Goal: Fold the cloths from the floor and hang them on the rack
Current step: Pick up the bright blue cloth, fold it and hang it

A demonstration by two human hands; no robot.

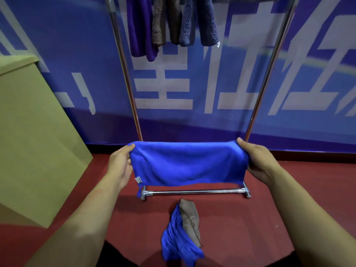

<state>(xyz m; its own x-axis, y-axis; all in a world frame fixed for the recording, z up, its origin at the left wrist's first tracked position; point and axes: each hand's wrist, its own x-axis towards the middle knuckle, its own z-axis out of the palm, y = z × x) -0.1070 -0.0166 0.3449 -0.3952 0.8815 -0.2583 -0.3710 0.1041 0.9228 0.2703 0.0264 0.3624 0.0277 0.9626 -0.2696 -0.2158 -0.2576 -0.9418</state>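
I hold a folded blue cloth (186,163) stretched out in the air in front of the metal rack (133,97). My left hand (121,162) pinches its left end and my right hand (254,160) grips its right end. A small white tag hangs at the cloth's lower left corner. On the red floor below lie a crumpled blue cloth (177,239) and a brown cloth (190,220), touching each other. Several folded cloths hang on the rack's top bar: a purple one (140,27), a brown one (165,20) and a grey-blue one (200,22).
A large cardboard box (36,135) stands at the left, close to the rack's left post. A blue banner (212,83) with white characters covers the wall behind the rack. The rack's lower crossbar (194,192) rests on the red floor (250,218).
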